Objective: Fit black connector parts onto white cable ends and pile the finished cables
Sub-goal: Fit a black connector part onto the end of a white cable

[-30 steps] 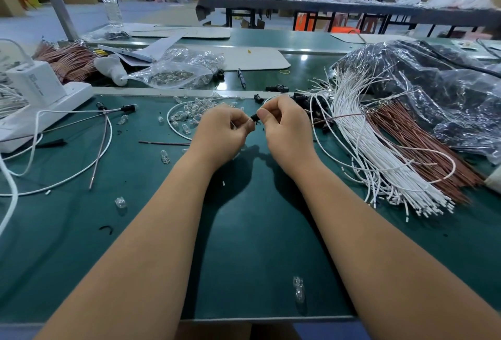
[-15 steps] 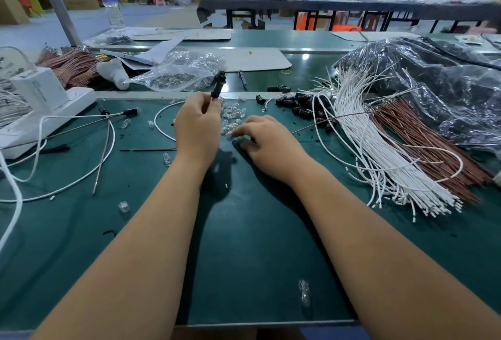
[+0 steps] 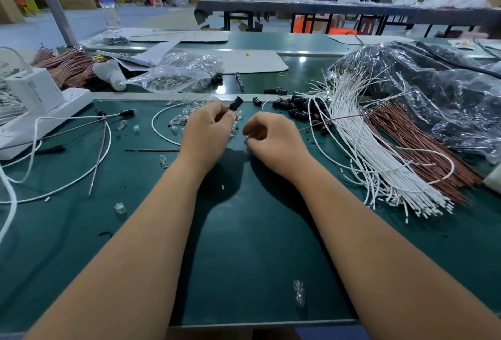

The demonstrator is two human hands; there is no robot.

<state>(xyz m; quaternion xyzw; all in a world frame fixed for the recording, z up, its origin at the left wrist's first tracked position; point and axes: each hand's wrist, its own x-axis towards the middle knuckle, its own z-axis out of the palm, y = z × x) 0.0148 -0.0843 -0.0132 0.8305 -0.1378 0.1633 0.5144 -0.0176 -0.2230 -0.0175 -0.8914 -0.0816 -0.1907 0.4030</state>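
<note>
- Connector point(image 3: 235, 103): black, pinched in my left hand point(image 3: 207, 133), sticking up past the fingertips, above the mat point(image 3: 244, 244).
- Head view: white cable point(image 3: 162, 114) loops on the mat left of that hand and seems to run into it; joint is hidden.
- Right hand point(image 3: 272, 140) just beside the left, not touching, fingers curled toward the thumb. It may be pinching something small; I cannot tell.
- Clear bulbs point(image 3: 176, 122) scattered under and around my left hand.
- Loose black connectors point(image 3: 298, 107) piled past my right hand; white cable bundle point(image 3: 379, 166) and brown wires point(image 3: 423, 149) further right.
- One finished cable with a black end point(image 3: 127, 113) lies to the left.
- Step, my guess: fitting this connector, not yet piled.
- Next needs: bring my hands together, line up, push home, then lay it left.
- Versus half a second ago: right hand has lifted off the bulbs and curled; left hand and connector have dropped lower and closer to it.
</note>
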